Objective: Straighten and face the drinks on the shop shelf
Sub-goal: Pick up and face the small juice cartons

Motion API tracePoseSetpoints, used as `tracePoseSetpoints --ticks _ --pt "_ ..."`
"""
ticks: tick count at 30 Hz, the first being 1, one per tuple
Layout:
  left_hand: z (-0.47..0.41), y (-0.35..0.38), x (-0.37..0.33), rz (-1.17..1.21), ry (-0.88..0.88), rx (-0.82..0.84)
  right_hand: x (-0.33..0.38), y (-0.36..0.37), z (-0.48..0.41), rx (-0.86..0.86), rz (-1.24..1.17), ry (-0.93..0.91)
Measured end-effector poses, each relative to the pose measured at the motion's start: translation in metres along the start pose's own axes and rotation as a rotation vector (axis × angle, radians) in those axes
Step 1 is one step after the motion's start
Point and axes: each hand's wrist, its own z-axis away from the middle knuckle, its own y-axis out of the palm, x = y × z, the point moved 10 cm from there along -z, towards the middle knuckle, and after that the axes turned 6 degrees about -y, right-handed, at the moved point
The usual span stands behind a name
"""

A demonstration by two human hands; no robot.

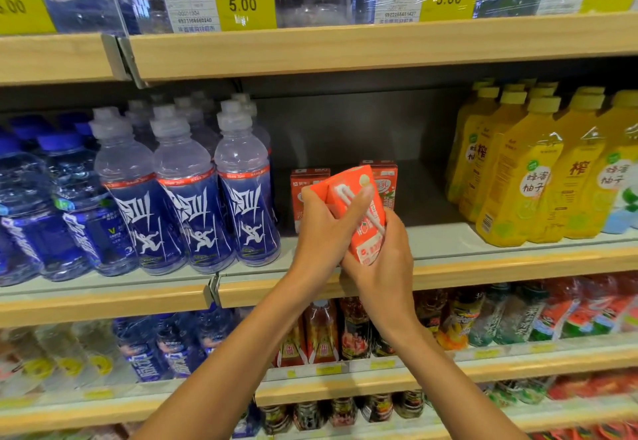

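Fingers (394, 229) of left hand (321, 232) and right hand (383, 267) round tilted orange carton (347, 179)

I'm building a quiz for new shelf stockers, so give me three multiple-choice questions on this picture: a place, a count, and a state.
1. Where are the yellow juice bottles relative to the held carton? A) right of it B) left of it C) one level below
2. How many red cartons show on the shelf behind the held one? A) none B) two C) five
3. How is the held carton? A) standing on the shelf B) tilted in both hands C) lying flat

Answers: 1 A, they fill the shelf's right end. 2 B, one shows at each side. 3 B, the left hand and right hand grip it, top leaning left.
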Motion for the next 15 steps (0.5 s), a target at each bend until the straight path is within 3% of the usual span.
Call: tracePoseSetpoints --ticks 3,6,11,15 --pt "-0.002 -0.004 0.003 0.030 -0.036 -0.027 0.007 0.001 0.002 0.023 0.013 -0.031" --pt "-0.007 -0.012 0.005 0.042 -0.067 -0.019 0.009 0.004 0.003 0.109 -0.132 0.018" --pt "-0.013 -0.014 0.008 0.046 -0.078 0.120 -0.005 0.011 0.000 0.264 -0.419 0.212" --pt "-0.016 -0.013 0.008 0.009 -0.054 0.209 -0.011 0.023 0.007 0.363 -0.396 0.269"
